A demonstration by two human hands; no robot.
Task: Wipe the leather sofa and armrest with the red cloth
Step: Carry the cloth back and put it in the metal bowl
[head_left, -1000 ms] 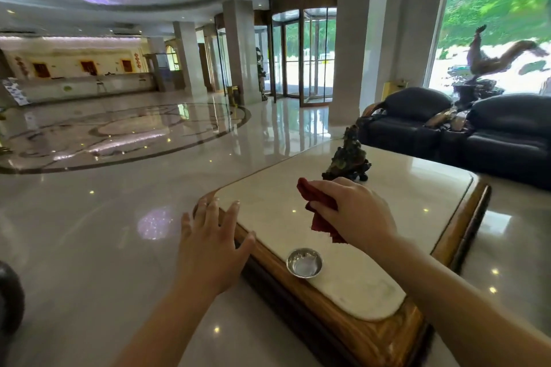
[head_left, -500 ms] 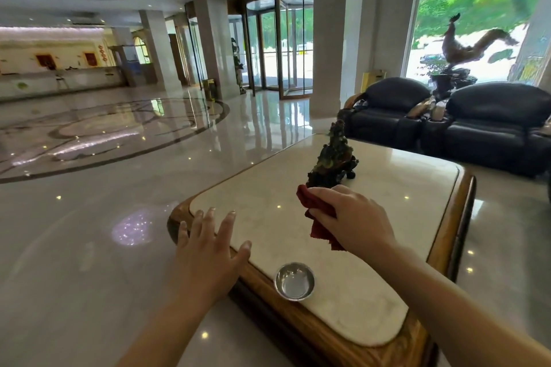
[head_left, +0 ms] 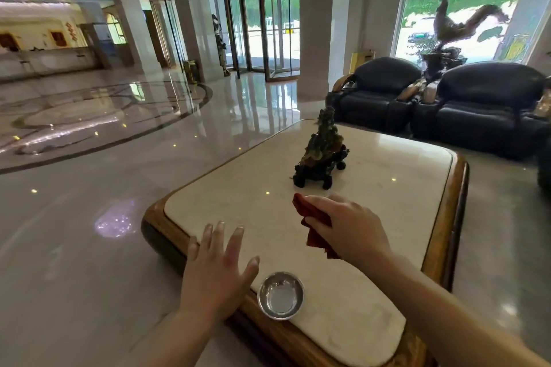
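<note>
My right hand (head_left: 347,225) is closed around a bunched red cloth (head_left: 311,220) above the marble top of a low table (head_left: 387,188). My left hand (head_left: 217,271) hovers flat with fingers spread over the table's near left edge, holding nothing. Two black leather armchairs stand beyond the table's far side: one (head_left: 377,92) near a pillar, the other (head_left: 489,104) to its right. Their rounded armrests (head_left: 396,112) face the table. Both chairs are well out of arm's reach.
A dark carved ornament (head_left: 322,155) stands on the table just beyond the cloth. A small steel bowl (head_left: 280,295) sits near the front edge between my arms. A bird sculpture (head_left: 447,27) rises between the chairs. Polished lobby floor (head_left: 89,217) spreads left.
The view has swung right and moved closer to the table, so the armchairs look nearer. My left hand has come from beside the table to over its edge. The cloth stays in my right hand.
</note>
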